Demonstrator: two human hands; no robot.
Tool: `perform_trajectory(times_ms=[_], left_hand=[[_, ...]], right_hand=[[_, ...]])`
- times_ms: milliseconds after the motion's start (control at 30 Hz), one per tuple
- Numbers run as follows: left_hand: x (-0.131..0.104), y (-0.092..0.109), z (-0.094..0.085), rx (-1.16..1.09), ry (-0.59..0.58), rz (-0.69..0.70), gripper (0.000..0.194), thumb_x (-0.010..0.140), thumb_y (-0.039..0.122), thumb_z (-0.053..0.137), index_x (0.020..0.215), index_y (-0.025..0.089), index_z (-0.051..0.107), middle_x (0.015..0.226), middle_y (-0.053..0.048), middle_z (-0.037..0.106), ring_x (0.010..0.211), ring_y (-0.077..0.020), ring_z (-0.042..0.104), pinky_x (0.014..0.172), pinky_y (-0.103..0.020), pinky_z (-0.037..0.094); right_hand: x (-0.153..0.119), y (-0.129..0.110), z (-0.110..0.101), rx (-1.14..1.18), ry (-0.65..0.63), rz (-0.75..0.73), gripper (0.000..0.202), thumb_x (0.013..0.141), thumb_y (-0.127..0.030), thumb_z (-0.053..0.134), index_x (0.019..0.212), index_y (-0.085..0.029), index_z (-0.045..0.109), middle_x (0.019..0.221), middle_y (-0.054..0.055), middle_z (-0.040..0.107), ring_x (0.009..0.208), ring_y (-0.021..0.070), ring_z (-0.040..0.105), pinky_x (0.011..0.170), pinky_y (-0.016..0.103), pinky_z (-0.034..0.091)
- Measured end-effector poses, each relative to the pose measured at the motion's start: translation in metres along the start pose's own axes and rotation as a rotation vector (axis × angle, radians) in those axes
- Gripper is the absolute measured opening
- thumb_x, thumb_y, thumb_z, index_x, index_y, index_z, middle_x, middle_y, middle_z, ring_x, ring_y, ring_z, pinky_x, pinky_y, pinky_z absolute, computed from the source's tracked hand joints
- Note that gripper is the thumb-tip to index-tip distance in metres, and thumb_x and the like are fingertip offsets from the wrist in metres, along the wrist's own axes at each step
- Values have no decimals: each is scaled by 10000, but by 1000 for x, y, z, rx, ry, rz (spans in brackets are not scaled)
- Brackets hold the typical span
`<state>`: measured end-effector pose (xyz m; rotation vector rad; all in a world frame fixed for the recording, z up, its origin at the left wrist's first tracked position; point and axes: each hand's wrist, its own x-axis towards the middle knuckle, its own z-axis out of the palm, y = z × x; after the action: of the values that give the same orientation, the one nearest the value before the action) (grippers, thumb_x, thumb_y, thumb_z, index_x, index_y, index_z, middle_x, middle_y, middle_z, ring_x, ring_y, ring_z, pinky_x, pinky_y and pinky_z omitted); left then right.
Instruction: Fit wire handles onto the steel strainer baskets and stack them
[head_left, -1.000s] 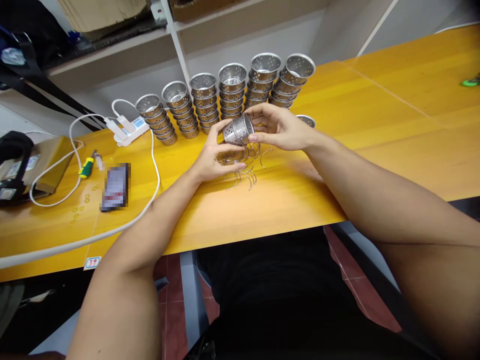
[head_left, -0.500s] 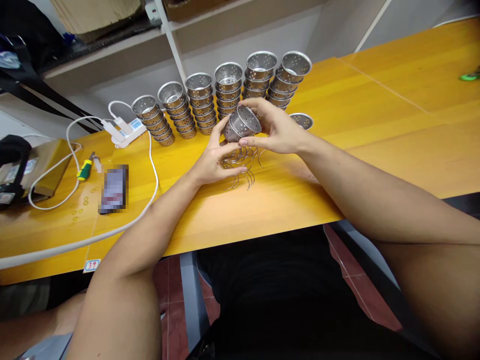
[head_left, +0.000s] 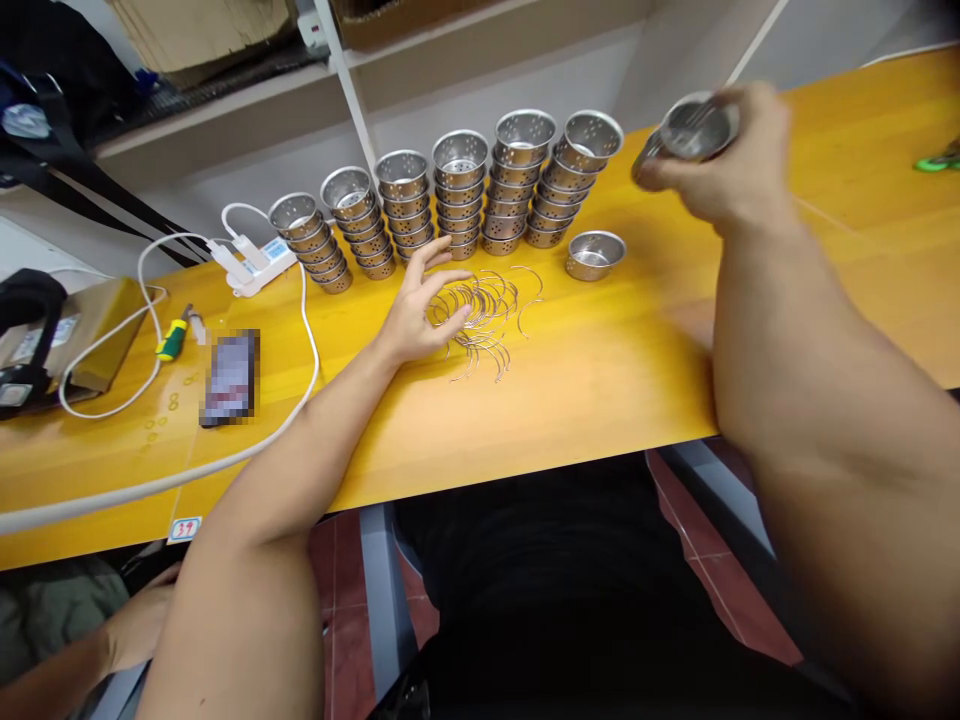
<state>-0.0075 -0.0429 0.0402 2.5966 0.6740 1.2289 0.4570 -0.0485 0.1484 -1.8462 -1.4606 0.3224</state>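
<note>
My right hand (head_left: 742,160) grips a small metal cup (head_left: 697,128) above the table at the far right; both are smeared by motion, and a second rim seems to show beside the cup. My left hand (head_left: 420,305) is open, fingers apart and curved, over a pile of thin curved wires (head_left: 484,305). A single metal cup (head_left: 595,257) stands upright on the table to the right of the wires. Behind it rise several stacks of perforated metal cups, the rightmost stack (head_left: 570,180) leaning a little and the leftmost stack (head_left: 311,240) near the power strip.
A white power strip (head_left: 255,265) with plugs and a long white cable (head_left: 285,430) lies at the left. Nearby are a phone-like blurred object (head_left: 231,380), a green-yellow screwdriver (head_left: 172,340) and a cardboard box (head_left: 97,340). Another person's hand (head_left: 142,620) shows at the lower left.
My right hand has carried the metal cup away from my left hand, to the far right. My left hand has let go of it and stays over the wires, fingers spread.
</note>
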Motion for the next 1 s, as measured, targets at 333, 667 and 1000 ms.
perform_trajectory(times_ms=[333, 667, 1000], left_hand=[[1, 6, 0, 2, -49, -34, 737, 1171, 963, 687, 1499, 318, 826, 1931, -203, 602, 1738, -466, 730, 1497, -843, 593], [-1, 5, 0, 0, -58, -21, 609, 1206, 816, 720, 1533, 311, 814, 1935, -197, 604, 1741, -453, 721, 1498, -824, 608], [-4, -1, 0, -22, -82, 9, 519, 1215, 677, 764, 1603, 333, 775, 1972, -182, 566, 1765, -451, 697, 1508, -809, 595]], right_hand=[[-11, -5, 41, 84, -142, 26, 1120, 1006, -63, 1104, 1980, -21, 552, 1981, 297, 613, 1826, 264, 668, 1485, 302, 479], [-33, -23, -19, 31, -220, 232, 897, 1263, -401, 949, 2008, -113, 540, 1739, 346, 794, 1225, 222, 869, 1138, 475, 615], [-41, -56, -1, -422, -597, 87, 546, 1105, -266, 1102, 1520, -45, 825, 1166, 203, 914, 795, 190, 724, 854, 424, 612]])
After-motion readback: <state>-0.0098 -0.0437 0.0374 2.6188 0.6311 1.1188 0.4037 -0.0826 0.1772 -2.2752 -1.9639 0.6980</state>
